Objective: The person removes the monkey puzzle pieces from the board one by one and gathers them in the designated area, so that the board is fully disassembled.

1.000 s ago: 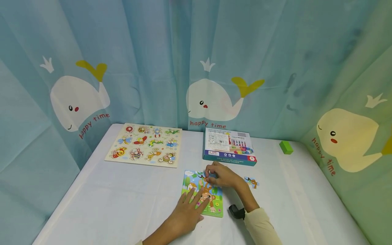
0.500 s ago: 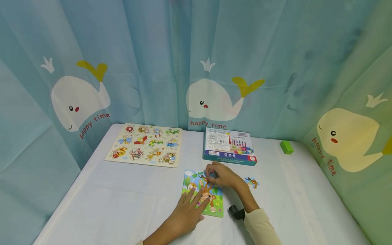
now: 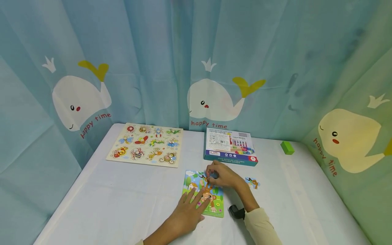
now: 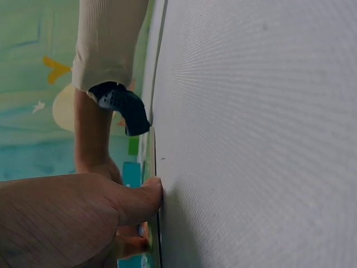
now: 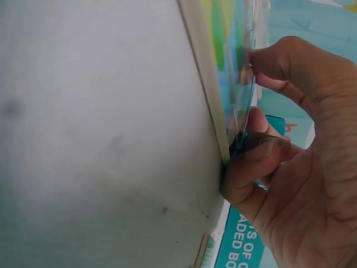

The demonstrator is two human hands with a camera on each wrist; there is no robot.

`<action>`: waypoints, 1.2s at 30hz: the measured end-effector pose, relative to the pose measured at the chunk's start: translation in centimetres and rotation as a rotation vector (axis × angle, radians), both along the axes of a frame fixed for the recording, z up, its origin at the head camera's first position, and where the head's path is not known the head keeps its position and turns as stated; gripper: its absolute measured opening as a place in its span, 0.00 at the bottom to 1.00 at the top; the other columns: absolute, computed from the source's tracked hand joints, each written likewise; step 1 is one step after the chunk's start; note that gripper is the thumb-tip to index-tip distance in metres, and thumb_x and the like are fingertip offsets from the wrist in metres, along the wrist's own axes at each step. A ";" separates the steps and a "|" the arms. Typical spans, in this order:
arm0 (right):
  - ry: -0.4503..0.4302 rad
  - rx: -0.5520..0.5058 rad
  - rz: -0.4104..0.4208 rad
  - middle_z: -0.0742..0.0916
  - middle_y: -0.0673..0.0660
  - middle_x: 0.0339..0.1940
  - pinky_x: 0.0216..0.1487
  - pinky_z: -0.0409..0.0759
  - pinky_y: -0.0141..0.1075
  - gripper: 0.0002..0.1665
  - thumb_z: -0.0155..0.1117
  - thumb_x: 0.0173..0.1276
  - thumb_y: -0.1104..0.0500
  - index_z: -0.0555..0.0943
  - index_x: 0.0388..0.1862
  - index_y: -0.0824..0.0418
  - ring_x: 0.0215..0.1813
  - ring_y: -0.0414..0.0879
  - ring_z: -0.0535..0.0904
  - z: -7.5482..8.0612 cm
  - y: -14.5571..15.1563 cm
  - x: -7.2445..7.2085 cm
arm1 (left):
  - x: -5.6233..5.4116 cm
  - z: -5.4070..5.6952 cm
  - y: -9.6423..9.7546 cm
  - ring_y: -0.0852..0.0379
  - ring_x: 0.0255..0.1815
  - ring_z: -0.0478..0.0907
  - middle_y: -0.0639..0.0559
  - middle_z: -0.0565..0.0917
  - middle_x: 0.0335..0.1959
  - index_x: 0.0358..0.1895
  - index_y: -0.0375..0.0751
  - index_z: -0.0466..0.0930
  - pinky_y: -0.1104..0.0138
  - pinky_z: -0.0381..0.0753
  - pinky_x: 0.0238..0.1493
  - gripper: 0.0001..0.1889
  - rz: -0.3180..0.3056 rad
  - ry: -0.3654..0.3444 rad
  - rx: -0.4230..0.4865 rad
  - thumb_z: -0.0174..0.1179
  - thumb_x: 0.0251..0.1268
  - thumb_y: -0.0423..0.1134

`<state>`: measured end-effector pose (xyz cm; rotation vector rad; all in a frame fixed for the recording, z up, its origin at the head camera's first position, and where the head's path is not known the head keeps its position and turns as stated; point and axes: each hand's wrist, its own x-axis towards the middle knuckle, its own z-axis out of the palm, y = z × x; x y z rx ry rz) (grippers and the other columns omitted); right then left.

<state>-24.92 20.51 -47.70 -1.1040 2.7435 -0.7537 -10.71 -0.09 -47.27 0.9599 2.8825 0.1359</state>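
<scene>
Left hand (image 3: pixel 186 212), right hand (image 3: pixel 225 176): both at one glossy, thin, rectangular puzzle (image 3: pixel 190 178).
Left: fingers spread across it, nothing gripped. Right: fingers curled at its far edge; whether they pinch anything, I cannot tell. Beneath both: white, finely textured tabletop (image 3: pixel 134 197). Beyond: draped blue whale-print curtain (image 3: pixel 153 92). Beside right wrist: loose piece (image 3: pixel 252 183).

At six o'clock a white table (image 3: pixel 128 197) is seen, backed at twelve by blue curtain (image 3: pixel 153 41); pale whales (image 3: pixel 211 103) are printed at ten and twelve, greenish drapery (image 3: pixel 373 194) softly lit at three.
</scene>
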 end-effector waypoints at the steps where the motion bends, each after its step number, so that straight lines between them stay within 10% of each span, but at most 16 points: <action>1: -0.002 0.001 0.002 0.77 0.54 0.32 0.33 0.68 0.30 0.02 0.65 0.56 0.58 0.80 0.29 0.52 0.33 0.39 0.66 0.0 0.0 0.0 | 0.0 0.0 0.0 0.39 0.77 0.56 0.48 0.52 0.80 0.75 0.59 0.59 0.46 0.67 0.69 0.31 -0.002 0.003 -0.001 0.53 0.71 0.55; 36: -0.303 -0.150 -0.003 0.83 0.54 0.32 0.30 0.76 0.29 0.04 0.63 0.69 0.62 0.78 0.39 0.61 0.27 0.39 0.77 0.7 0.8 0.1 | 0.1 -0.3 1.9 0.44 0.73 0.62 0.53 0.62 0.75 0.74 0.60 0.62 0.47 0.70 0.65 0.35 0.122 0.096 -0.079 0.54 0.65 0.62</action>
